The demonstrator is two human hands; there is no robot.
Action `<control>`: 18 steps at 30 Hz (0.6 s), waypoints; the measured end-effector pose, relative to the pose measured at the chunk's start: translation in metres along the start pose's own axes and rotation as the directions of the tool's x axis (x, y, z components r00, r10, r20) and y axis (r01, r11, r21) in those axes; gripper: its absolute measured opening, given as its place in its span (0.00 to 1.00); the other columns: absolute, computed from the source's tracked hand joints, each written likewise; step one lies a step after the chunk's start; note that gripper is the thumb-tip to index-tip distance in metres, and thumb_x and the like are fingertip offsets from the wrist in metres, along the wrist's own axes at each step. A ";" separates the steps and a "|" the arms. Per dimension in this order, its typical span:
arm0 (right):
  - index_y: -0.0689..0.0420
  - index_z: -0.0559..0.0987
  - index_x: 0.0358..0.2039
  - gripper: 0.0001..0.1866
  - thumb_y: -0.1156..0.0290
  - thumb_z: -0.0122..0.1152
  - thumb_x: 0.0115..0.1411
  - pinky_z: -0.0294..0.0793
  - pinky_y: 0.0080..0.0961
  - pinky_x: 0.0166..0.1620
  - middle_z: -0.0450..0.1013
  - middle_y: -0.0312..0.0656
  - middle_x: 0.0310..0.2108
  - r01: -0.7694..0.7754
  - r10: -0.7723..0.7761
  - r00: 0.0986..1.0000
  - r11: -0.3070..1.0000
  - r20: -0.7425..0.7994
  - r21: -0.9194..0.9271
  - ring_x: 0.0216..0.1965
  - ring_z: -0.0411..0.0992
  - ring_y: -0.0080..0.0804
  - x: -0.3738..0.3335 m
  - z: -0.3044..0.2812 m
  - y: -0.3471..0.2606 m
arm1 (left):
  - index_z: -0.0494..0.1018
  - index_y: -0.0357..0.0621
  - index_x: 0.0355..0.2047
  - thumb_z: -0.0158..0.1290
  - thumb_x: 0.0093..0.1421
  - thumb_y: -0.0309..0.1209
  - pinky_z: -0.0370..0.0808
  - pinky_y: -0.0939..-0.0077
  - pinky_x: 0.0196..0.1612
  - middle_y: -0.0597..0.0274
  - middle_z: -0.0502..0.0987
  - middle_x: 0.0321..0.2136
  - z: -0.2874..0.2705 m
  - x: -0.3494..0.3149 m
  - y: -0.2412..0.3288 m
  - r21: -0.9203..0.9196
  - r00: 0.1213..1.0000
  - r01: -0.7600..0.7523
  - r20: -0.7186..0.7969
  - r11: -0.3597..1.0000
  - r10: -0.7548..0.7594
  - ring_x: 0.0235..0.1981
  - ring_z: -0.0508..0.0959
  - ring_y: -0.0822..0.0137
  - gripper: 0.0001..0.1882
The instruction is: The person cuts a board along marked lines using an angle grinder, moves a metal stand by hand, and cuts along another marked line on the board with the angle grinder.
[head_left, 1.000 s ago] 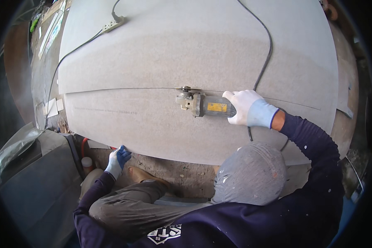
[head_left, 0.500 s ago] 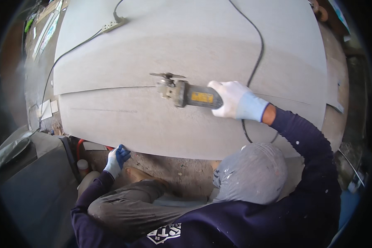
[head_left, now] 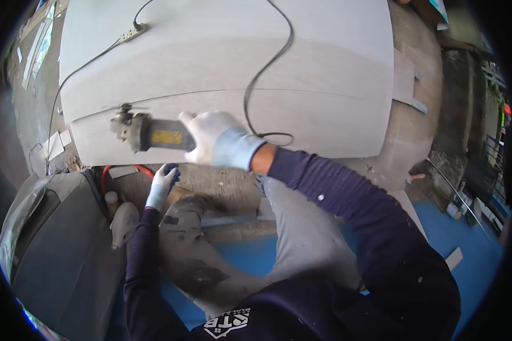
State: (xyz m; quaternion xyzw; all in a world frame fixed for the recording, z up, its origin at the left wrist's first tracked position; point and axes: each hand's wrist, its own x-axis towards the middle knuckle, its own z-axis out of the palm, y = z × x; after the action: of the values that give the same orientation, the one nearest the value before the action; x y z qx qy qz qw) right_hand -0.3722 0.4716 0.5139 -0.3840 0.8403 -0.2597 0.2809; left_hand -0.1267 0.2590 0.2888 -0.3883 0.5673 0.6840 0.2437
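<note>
My right hand (head_left: 216,136), in a white and light blue glove, is wrapped round the body of an angle grinder (head_left: 164,135). The grinder hangs over the left part of a large pale grey board (head_left: 301,128), its thin disc (head_left: 125,107) blurred at the far side of the head. A dark, narrow line (head_left: 290,91) crosses the board from side to side; the grinder and my hand hide part of it. By the board's near edge is my left hand (head_left: 164,181), gloved too, its fingers loosely bent and apart. No object shows in it.
A black cable (head_left: 279,54) loops over the board. A power strip (head_left: 132,33) with a plug lies at the far left. A red hose (head_left: 104,179) and a grey covered bulk (head_left: 62,244) sit left of my legs. Board scraps (head_left: 418,106) lie to the right.
My right hand has carried the grinder leftward over the board. My left hand stays by the near edge. The view has shifted, and more floor and blue sheet show around my legs.
</note>
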 end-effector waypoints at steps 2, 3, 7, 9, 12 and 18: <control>0.64 0.74 0.48 0.31 0.57 0.72 0.50 0.82 0.47 0.42 0.81 0.57 0.35 -0.007 -0.002 0.997 0.994 0.081 0.113 0.38 0.82 0.54 -0.012 -0.013 -0.053 | 0.76 0.40 0.49 0.56 0.72 0.36 0.77 0.76 0.35 0.63 0.80 0.34 0.017 -0.036 -0.010 0.101 0.954 -0.301 0.011 0.948 0.301 0.32 0.79 0.73 0.13; 0.64 0.74 0.46 0.29 0.58 0.72 0.50 0.82 0.47 0.42 0.80 0.57 0.36 0.000 -0.010 0.999 0.984 0.052 0.176 0.39 0.82 0.54 -0.021 -0.012 -0.074 | 0.74 0.42 0.51 0.56 0.72 0.37 0.77 0.72 0.38 0.61 0.78 0.37 0.034 -0.052 -0.012 0.148 0.913 -0.404 0.005 0.903 0.407 0.35 0.78 0.70 0.14; 0.64 0.74 0.49 0.29 0.61 0.70 0.50 0.82 0.46 0.45 0.80 0.54 0.39 -0.057 0.039 0.997 0.957 0.068 0.286 0.41 0.82 0.54 -0.063 -0.031 -0.126 | 0.65 0.49 0.62 0.55 0.72 0.43 0.76 0.60 0.47 0.54 0.70 0.51 0.142 -0.098 -0.009 -0.106 0.984 -0.173 -0.046 0.979 0.169 0.47 0.75 0.60 0.23; 0.65 0.74 0.51 0.30 0.62 0.69 0.51 0.82 0.46 0.46 0.80 0.55 0.41 -0.092 0.049 0.988 0.946 0.145 0.312 0.42 0.82 0.53 -0.078 -0.045 -0.149 | 0.61 0.52 0.67 0.54 0.72 0.45 0.76 0.53 0.51 0.50 0.66 0.58 0.183 -0.116 0.004 -0.332 0.995 0.081 -0.031 0.940 -0.097 0.53 0.73 0.55 0.28; 0.64 0.72 0.50 0.29 0.61 0.70 0.53 0.82 0.46 0.47 0.79 0.55 0.41 -0.082 0.036 0.992 0.915 0.124 0.395 0.42 0.81 0.56 -0.095 -0.048 -0.162 | 0.55 0.57 0.75 0.54 0.73 0.49 0.75 0.44 0.58 0.44 0.60 0.68 0.248 -0.126 0.030 -0.607 0.929 0.357 0.152 0.710 -0.337 0.62 0.71 0.47 0.36; 0.64 0.71 0.49 0.30 0.58 0.70 0.53 0.81 0.47 0.46 0.78 0.56 0.41 -0.093 0.018 0.985 0.898 0.174 0.430 0.43 0.80 0.57 -0.101 -0.054 -0.202 | 0.62 0.52 0.71 0.55 0.72 0.51 0.81 0.57 0.44 0.53 0.79 0.49 0.266 -0.111 0.037 -0.760 0.920 0.392 0.327 0.519 -0.217 0.40 0.82 0.61 0.33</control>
State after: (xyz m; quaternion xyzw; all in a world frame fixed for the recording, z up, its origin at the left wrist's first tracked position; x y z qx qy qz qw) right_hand -0.2523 0.4488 0.7112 -0.3075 0.7452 -0.4001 0.4358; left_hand -0.1593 0.5192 0.4149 -0.4822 0.0865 0.8466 0.2078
